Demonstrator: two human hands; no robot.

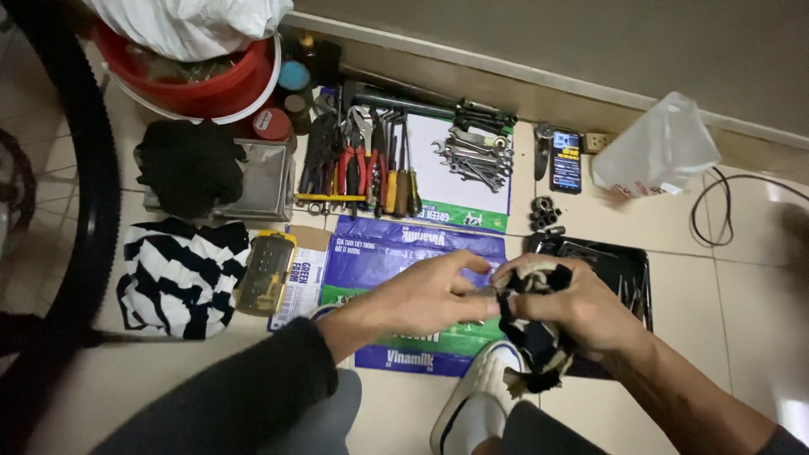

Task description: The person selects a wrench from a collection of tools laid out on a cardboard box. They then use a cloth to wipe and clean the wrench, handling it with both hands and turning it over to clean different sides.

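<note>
Head view looks down on a floor laid with tools. Right hand (581,307) is closed around a black-and-cream rag (535,337), whose loose end hangs down near a white shoe (476,400). Left hand (421,295) sits just beside it, fingers curled loosely and fingertips touching the rag at its top edge — whether something small is pinched between them cannot be told. Beneath the hands lies a blue and green plastic sheet (379,248), with a black tray (624,265) just right of it. Farther off are pliers and screwdrivers (362,168), a row of wrenches (476,156) and a phone (565,160) — a striped cloth (181,278) lies at left.
</note>
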